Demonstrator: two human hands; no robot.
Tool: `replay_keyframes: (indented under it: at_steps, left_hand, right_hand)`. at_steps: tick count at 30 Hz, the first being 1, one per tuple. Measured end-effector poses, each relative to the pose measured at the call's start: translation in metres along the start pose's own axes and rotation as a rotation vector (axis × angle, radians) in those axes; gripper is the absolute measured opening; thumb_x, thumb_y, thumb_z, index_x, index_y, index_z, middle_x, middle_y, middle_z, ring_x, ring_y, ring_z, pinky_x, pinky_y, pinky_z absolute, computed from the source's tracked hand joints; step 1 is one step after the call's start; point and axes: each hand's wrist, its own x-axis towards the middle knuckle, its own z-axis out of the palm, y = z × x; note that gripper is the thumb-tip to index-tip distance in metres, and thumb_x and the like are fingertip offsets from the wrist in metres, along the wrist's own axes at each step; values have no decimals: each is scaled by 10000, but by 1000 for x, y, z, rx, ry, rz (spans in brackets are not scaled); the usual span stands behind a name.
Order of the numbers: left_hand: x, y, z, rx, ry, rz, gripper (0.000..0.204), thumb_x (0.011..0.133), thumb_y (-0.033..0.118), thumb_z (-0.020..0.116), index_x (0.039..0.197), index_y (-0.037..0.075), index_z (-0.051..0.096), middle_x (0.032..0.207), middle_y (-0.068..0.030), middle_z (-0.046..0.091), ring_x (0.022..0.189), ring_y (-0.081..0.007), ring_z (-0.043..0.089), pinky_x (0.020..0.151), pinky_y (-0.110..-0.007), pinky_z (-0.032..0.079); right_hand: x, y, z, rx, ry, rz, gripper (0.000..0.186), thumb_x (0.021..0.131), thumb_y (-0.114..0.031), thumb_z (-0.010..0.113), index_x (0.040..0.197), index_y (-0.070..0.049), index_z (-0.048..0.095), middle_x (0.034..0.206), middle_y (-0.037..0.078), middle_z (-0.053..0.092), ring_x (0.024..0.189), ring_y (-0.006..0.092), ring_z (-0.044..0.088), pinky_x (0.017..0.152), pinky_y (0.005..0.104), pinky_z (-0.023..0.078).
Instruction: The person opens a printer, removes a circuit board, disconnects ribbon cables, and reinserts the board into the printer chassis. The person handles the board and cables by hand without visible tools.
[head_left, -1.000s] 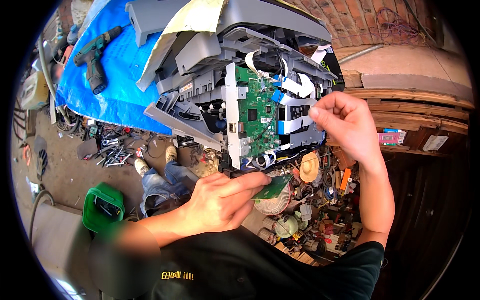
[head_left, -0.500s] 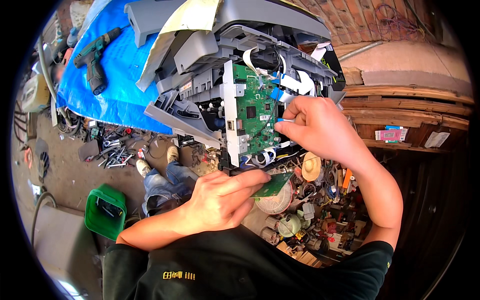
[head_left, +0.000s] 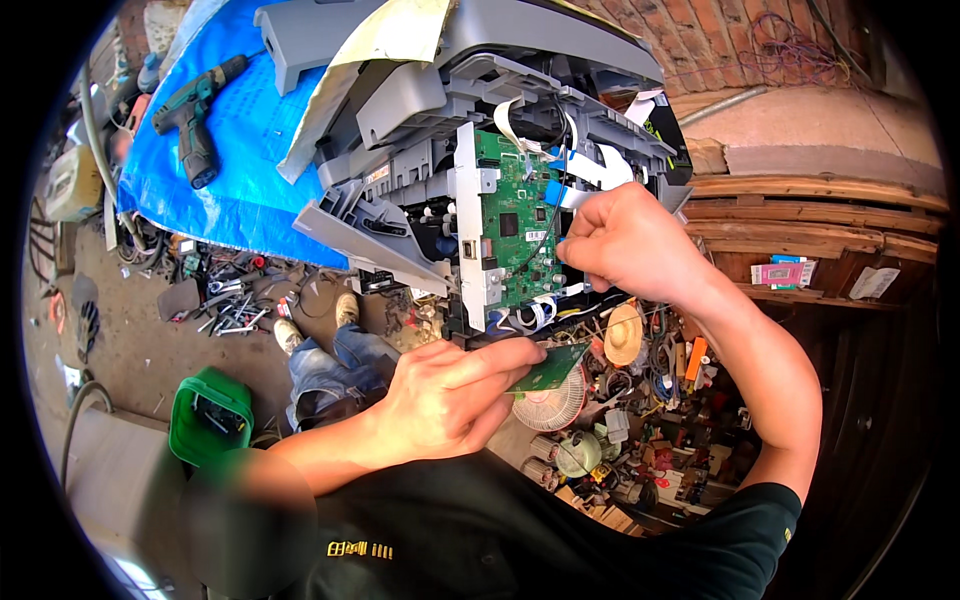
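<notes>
A gray machine, partly taken apart like an opened printer (head_left: 420, 90), stands in front of me. A large green circuit board (head_left: 515, 205) with a metal side plate (head_left: 468, 230) stands upright on its near face. White ribbon cables (head_left: 600, 172) with blue ends run to the board's right side. My right hand (head_left: 632, 245) is closed in a pinch at the board's right edge; its fingers hide what they grip. Lower and to the left, my left hand (head_left: 450, 395) holds a small green circuit board (head_left: 555, 368) between thumb and fingers, apart from the machine.
A cordless drill (head_left: 195, 120) lies on a blue tarp (head_left: 250, 180) at left. Scattered tools (head_left: 235, 305) and a green bin (head_left: 210, 415) are on the floor. Below the machine are a round fan (head_left: 552, 400), a straw hat (head_left: 622, 335) and clutter. Wooden boards (head_left: 820, 210) line the right.
My right hand has turned slightly at the large board's edge, its fingers curling more. My left hand keeps the small board in nearly the same place. The view has shifted a little.
</notes>
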Motion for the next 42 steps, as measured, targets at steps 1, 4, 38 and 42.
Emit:
replay_keyframes:
  at_steps: [1,4,38,42]
  left_hand:
    - [0,0,0,2,2,-3,415,649,-3,679,1058,-9,752,1195,-37,721,639,-130,626,526,-275,429]
    - [0,0,0,6,4,-6,423,651,4,688,1068,-11,752,1192,-29,720,623,-125,607,522,-275,421]
    - [-4,-8,0,99,-54,63,451,602,88,687,1035,4,785,1217,-26,743,563,-82,529,479,-265,325]
    - [-5,-9,-2,121,-81,90,437,595,84,683,1009,0,792,1201,-54,751,574,-73,533,470,-271,295]
  right_hand:
    - [-1,4,4,61,32,-7,165,818,-98,684,728,39,703,592,97,674,541,152,658,544,312,525]
    - [-7,16,16,220,110,-30,160,842,-78,694,753,54,687,594,57,646,539,108,631,496,270,477]
    - [-63,76,32,320,516,-448,160,890,-41,771,1023,32,720,766,85,740,608,108,691,561,234,522]
    - [-67,92,49,353,506,-444,121,872,-13,769,971,42,727,794,89,709,593,112,655,542,247,487]
